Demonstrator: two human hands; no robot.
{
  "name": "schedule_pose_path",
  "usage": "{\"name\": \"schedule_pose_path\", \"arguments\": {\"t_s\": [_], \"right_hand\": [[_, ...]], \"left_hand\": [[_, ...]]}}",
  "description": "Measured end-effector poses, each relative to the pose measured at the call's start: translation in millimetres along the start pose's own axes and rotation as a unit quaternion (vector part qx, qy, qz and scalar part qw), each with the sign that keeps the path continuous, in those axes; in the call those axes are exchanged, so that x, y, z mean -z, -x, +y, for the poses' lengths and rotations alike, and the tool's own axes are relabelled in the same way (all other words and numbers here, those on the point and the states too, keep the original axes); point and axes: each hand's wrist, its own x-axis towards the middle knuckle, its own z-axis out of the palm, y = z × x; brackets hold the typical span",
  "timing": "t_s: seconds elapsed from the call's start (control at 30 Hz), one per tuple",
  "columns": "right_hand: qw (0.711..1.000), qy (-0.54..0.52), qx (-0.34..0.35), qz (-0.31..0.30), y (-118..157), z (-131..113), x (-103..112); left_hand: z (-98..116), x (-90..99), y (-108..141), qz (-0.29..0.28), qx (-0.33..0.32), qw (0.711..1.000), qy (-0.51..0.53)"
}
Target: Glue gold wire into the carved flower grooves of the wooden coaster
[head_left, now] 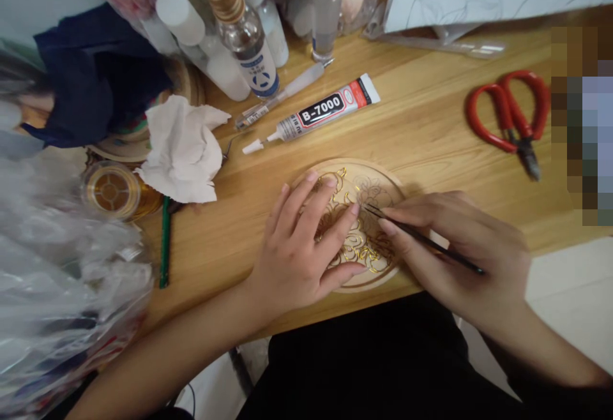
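A round wooden disc (pixel 342 286) lies near the table's front edge, with gold wire outlines (pixel 354 249) on part of it and a pencil drawing (pixel 374 191) at its upper right. My left hand (pixel 304 241) lies on the disc with its fingers spread, covering part of the wire pattern. My right hand (pixel 460 247) grips dark thin tweezers (pixel 431 242) from the right. Their tips point at the drawing, close to my left index fingertip. Whether anything is between the tips is too small to tell.
A B-7000 glue tube (pixel 325 108), a clear pen (pixel 287 93) and bottles (pixel 249 43) lie or stand behind. Red-handled cutters (pixel 514 113) are at the right. Crumpled tissue (pixel 184 145), a gold wire spool (pixel 112 190), a green pencil (pixel 165 241) and plastic bags (pixel 67 279) are leftward.
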Motion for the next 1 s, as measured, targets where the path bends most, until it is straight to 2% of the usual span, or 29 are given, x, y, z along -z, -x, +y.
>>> {"name": "schedule_pose_path", "arguments": {"t_s": [0.5, 1.0], "right_hand": [[1.0, 0.003, 0.006, -0.002, -0.6, -0.6, -1.5], [0.997, 0.039, 0.055, -0.05, -6.2, 6.4, 6.9]], "left_hand": [[2.1, 1.6, -1.5, -0.031, 0.02, 0.999, -0.001], [4.8, 5.3, -2.7, -0.048, 0.029, 0.998, -0.024]]}}
